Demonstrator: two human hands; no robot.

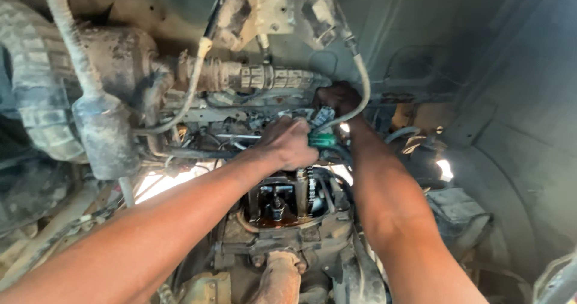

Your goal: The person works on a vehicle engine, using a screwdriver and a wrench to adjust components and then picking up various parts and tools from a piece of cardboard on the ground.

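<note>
While both forearms reach up into the dusty engine bay, the left hand (288, 143) sits just above the open engine housing (282, 205), its fingers closed around the green handle (321, 140) of a tool whose shaft is hidden behind the hand. That handle pokes out on the right of the fist, above the housing and a little to its right. The right hand (338, 98) is higher up and farther back from the housing, its fingers curled into the tangle of parts there; what they grip, if anything, cannot be told from this angle. A grey cable (360, 93) curves down across the right wrist. Inside the housing, oily metal parts and a toothed gear (311, 190) show. Up and to the left of the housing hang a mud-caked cylinder (105, 132) and a corrugated hose (69, 33), both well apart from the hands.
</note>
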